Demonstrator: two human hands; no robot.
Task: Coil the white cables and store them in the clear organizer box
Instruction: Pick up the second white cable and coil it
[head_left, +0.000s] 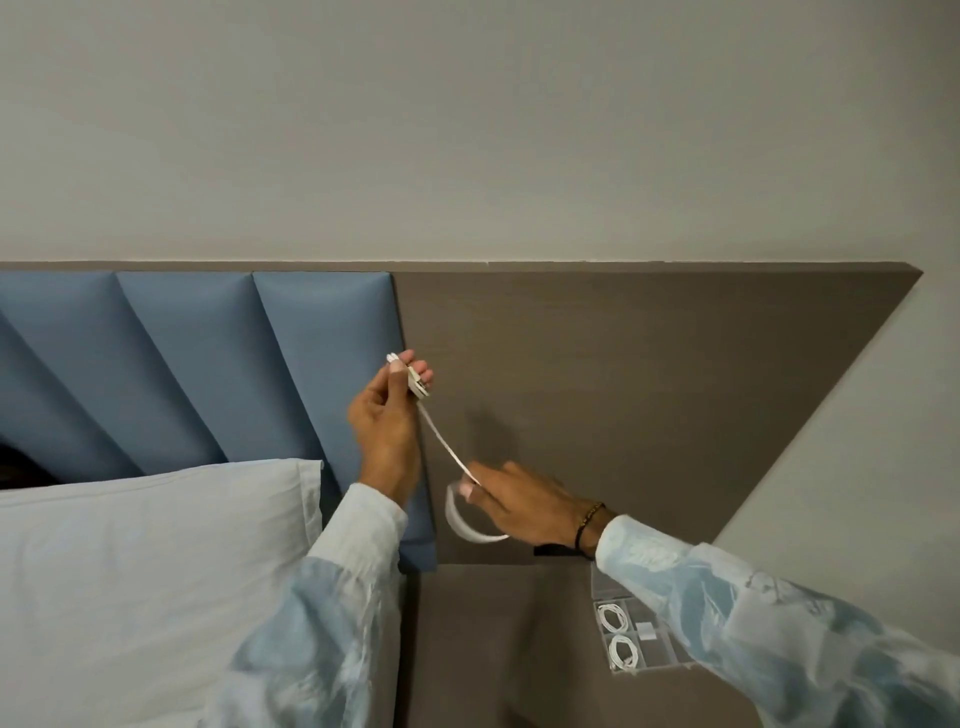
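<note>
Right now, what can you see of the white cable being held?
The white cable is thin and flat-looking. Several finished loops sit pinched in the left hand, raised before the brown headboard panel. One strand runs taut down and rightwards to the right hand, pinched at its fingertips, then curls into a loose, blurred hanging loop below.

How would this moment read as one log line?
step: coiling | left hand: holds coil end | right hand: pinches white cable | organizer box: two coils stored

left hand (385, 431) raised, fingers (415, 364) pinched | right hand (524, 506) lower, fingers pinched
</note>
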